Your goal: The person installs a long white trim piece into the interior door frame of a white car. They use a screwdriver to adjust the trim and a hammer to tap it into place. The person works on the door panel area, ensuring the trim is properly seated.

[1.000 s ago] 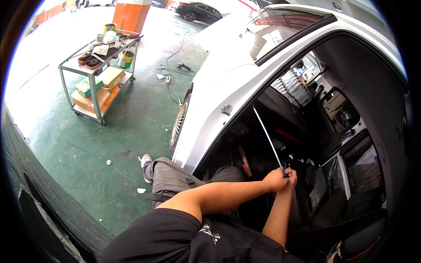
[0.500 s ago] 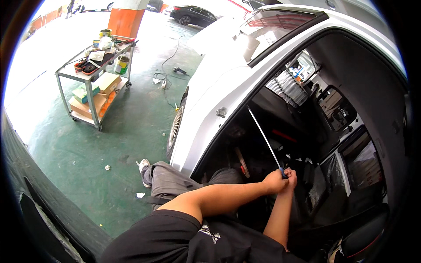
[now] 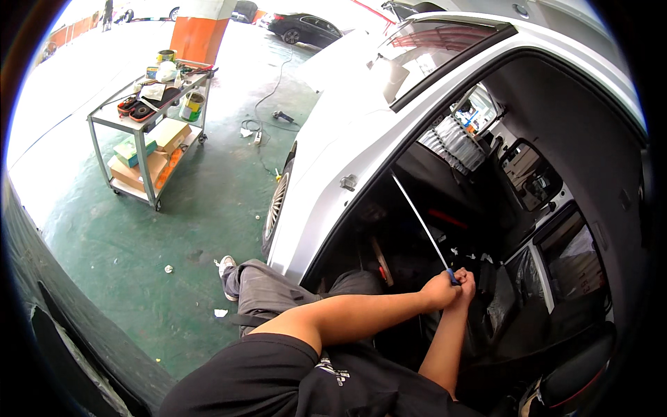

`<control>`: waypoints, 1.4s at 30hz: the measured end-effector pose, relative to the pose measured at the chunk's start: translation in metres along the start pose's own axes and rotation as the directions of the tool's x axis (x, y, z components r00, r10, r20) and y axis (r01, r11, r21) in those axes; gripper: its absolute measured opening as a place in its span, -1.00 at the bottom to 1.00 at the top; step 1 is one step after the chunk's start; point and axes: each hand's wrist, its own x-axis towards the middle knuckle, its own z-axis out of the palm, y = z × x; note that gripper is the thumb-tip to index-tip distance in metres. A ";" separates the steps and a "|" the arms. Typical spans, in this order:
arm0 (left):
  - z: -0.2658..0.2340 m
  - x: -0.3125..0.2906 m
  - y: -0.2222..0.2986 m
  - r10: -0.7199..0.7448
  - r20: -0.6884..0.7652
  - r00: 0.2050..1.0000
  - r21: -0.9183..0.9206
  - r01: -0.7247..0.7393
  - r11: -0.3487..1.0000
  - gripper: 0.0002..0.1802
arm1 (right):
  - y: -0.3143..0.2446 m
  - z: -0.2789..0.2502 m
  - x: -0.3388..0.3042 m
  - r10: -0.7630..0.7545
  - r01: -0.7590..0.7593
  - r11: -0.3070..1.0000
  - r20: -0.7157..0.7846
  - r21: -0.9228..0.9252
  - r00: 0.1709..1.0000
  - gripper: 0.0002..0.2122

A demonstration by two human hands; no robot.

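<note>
Inside the open doorway of a white vehicle [image 3: 333, 153], both my hands come together on a long screwdriver [image 3: 424, 226] with a thin bright shaft and a blue handle. My left hand [image 3: 440, 291] is wrapped round the handle. Pressed against it on the right, my right hand [image 3: 467, 283] is closed at the handle too, its fingers partly hidden. From my hands the shaft slants up and left into the dark interior, its tip near the door opening's edge. What the tip touches is too dark to tell.
A wheeled metal cart [image 3: 149, 174] with tools, tins and boxes stands at the far left. On the green floor lie a cable [image 3: 260, 104] and a power tool [image 3: 283, 116]. A seat [image 3: 577, 368] is at my lower right. Grey sheeting [image 3: 76, 326] hangs at the left.
My hands and the screwdriver handle have shifted very slightly right and down. The grip is the same, and the view itself has moved a little.
</note>
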 end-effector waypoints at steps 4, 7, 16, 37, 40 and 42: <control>0.001 -0.001 -0.001 -0.040 -0.017 0.999 0.013 0.040 0.999 -0.53 | 0.008 0.002 -0.002 0.012 -0.009 0.999 -0.103 0.037 0.995 -0.77; -0.002 -0.002 0.012 -0.104 0.017 0.994 0.007 0.104 0.995 -0.52 | 0.008 0.010 -0.008 0.036 -0.032 0.998 -0.064 0.060 0.997 -0.76; -0.004 -0.007 -0.012 -0.010 -0.001 1.000 -0.014 0.010 1.000 -0.53 | 0.015 -0.012 -0.002 0.015 -0.013 0.998 -0.026 0.067 1.000 -0.78; -0.005 -0.003 0.011 -0.092 0.017 0.996 -0.137 0.093 0.986 -0.65 | 0.023 0.011 -0.011 -0.062 0.066 0.995 -0.050 0.074 0.997 -0.79; -0.014 0.001 0.015 -0.136 0.100 0.986 -0.166 0.152 0.974 -0.72 | 0.028 0.029 -0.016 -0.014 0.038 0.984 -0.139 0.174 0.990 -0.81; -0.015 -0.001 0.012 -0.143 0.101 0.985 -0.136 0.156 0.978 -0.71 | 0.027 0.017 -0.008 0.115 -0.071 0.944 -0.120 0.321 0.986 -0.85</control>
